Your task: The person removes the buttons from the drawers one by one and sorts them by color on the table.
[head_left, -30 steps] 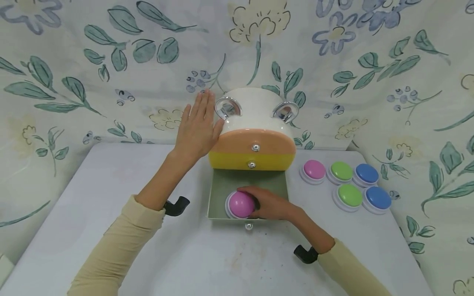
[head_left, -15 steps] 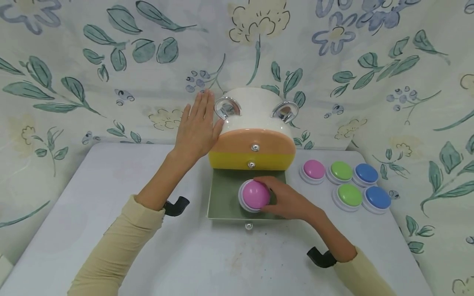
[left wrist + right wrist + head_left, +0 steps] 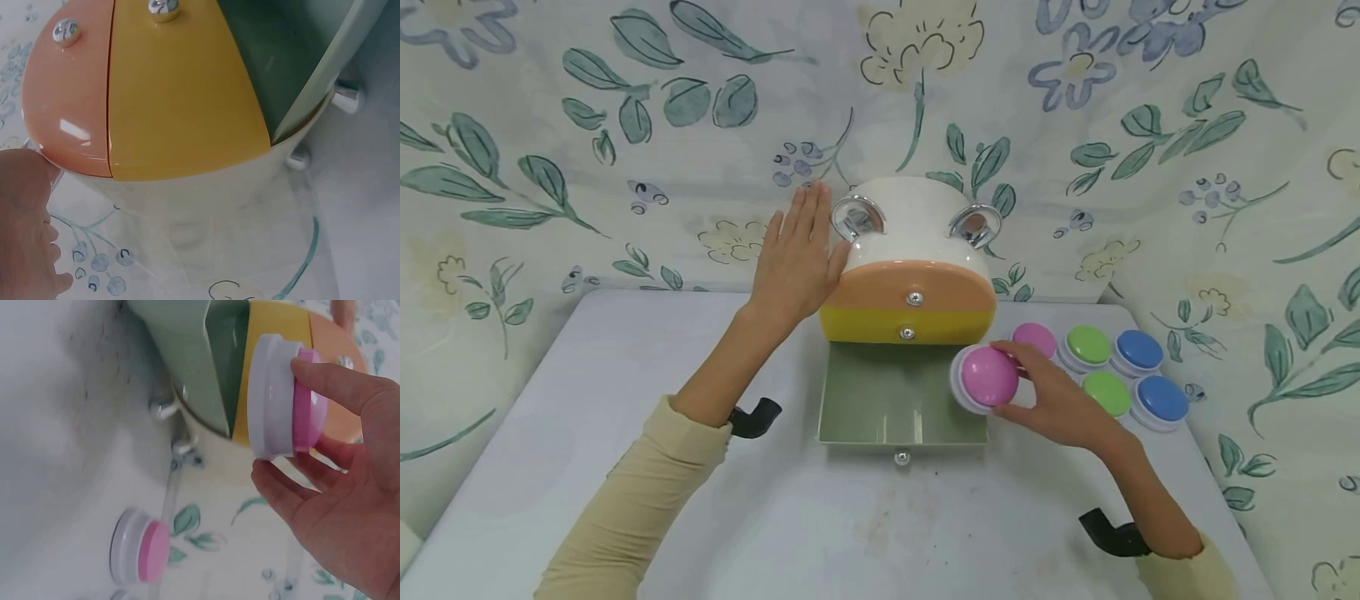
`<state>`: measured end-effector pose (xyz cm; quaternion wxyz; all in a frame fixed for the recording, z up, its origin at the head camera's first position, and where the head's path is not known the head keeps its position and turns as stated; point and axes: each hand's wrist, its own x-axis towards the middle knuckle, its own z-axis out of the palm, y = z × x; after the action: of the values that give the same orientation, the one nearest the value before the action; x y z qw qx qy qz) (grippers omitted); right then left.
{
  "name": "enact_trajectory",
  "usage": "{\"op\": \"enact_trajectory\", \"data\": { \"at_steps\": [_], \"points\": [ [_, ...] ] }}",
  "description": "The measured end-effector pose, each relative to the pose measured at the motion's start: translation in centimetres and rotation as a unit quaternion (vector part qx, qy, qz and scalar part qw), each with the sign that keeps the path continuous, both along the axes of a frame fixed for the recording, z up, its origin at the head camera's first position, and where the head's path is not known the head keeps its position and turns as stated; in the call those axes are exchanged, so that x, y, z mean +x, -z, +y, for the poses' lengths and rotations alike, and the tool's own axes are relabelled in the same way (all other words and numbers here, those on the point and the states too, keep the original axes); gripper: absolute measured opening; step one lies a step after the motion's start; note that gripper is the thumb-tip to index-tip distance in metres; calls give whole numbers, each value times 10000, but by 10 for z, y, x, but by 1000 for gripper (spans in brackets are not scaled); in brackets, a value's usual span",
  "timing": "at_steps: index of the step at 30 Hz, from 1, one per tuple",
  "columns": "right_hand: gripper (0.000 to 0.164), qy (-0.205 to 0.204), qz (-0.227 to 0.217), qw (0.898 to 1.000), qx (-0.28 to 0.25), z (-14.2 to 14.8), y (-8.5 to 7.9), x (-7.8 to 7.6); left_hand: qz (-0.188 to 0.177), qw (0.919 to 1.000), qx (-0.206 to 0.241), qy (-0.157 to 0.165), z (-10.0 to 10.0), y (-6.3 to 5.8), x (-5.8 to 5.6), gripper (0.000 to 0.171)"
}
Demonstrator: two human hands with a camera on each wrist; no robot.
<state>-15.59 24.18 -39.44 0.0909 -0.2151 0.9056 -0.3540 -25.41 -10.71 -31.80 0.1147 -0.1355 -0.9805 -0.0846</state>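
Observation:
A pink push button with a white base (image 3: pixel 990 377) is held between thumb and fingers of my right hand (image 3: pixel 1060 400), raised at the right edge of the pulled-out green drawer (image 3: pixel 880 400). In the right wrist view the button (image 3: pixel 275 400) is tilted on its side, clear of the table. My left hand (image 3: pixel 797 258) has its fingers straight and lies along the left side of a small white cabinet (image 3: pixel 917 217). Orange (image 3: pixel 880 287) and yellow (image 3: pixel 865 325) drawer fronts above the green drawer are closed. The left wrist view shows part of that hand (image 3: pixel 28 225) beside the orange front.
Right of the cabinet stand another pink button (image 3: pixel 1033 335), two green buttons (image 3: pixel 1088 343) and two blue buttons (image 3: pixel 1161 398). Two chrome handles (image 3: pixel 976 225) stick out from the cabinet. Floral cloth (image 3: pixel 700 167) hangs behind the white table (image 3: pixel 700 517).
My right hand has lifted the pink button out of the green drawer and carried it to the right. My left hand has stayed by the cabinet.

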Motion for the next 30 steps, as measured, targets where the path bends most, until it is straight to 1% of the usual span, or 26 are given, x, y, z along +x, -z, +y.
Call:
{"op": "enact_trajectory", "data": {
  "at_steps": [4, 8, 11, 15, 18, 22, 27, 30],
  "points": [
    [83, 305, -51, 9995, 19, 23, 0, 0, -8, 10000, -7, 1, 0, 1, 0, 72],
    [83, 683, -193, 9974, 127, 43, 6, 1, -7, 10000, -12, 5, 0, 1, -1, 72],
    [83, 892, -322, 9952, 250, 55, 16, 1, -18, 10000, -10, -12, 0, 0, -1, 72],
    [80, 1047, -354, 9928, 468, 65, 34, -2, -64, 10000, -1, -29, -1, 0, -1, 72],
    [76, 1158, -336, 9910, 584, 69, 46, -4, -77, 10000, 10, -27, -2, 0, -1, 72],
    [74, 1252, -306, 9895, 657, 68, 56, -6, -87, 10000, 34, -27, -2, 0, 0, 72],
    [71, 1319, -244, 9879, 784, 64, 61, -7, -87, 9999, 51, -19, -1, 0, 0, 72],
    [72, 1384, -237, 9862, 874, 62, 61, -7, -76, 10000, 49, 2, 0, 1, -1, 72]
  ]
}}
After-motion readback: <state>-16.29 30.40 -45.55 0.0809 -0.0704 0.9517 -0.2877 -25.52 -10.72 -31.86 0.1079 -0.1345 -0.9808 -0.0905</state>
